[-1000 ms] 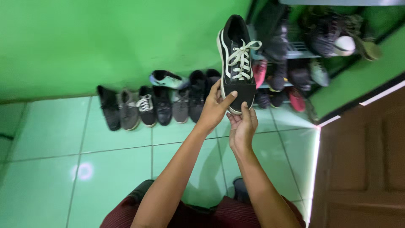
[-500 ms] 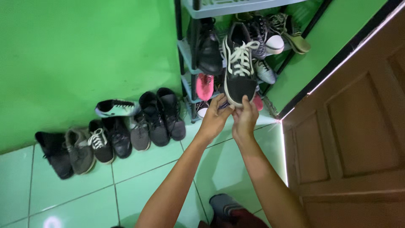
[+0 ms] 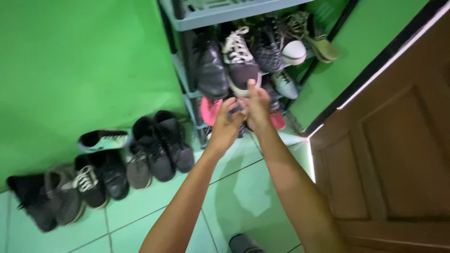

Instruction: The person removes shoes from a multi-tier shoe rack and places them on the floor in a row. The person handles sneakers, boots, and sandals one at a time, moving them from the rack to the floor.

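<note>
A black sneaker with white laces [image 3: 239,65] rests toe-out on a middle shelf of the grey shoe rack [image 3: 220,16], between a black leather shoe [image 3: 211,70] and a dark patterned shoe [image 3: 268,44]. My right hand [image 3: 258,105] reaches up under it, fingertips on its white-edged toe. Just below and to the left, my left hand [image 3: 226,126] is off the sneaker with its fingers loosely apart, in front of a pink shoe [image 3: 209,110] on the lower shelf. The picture is blurred.
A row of dark and grey shoes [image 3: 154,150] lines the green wall [image 3: 79,61] on the tiled floor. A brown wooden door [image 3: 393,154] stands open at the right. More shoes fill the rack, among them a white-toed one [image 3: 294,50].
The sneaker, held up in both hands before, has gone forward onto the rack shelf. My left hand has let go of it. The view has swung right and closer to the rack.
</note>
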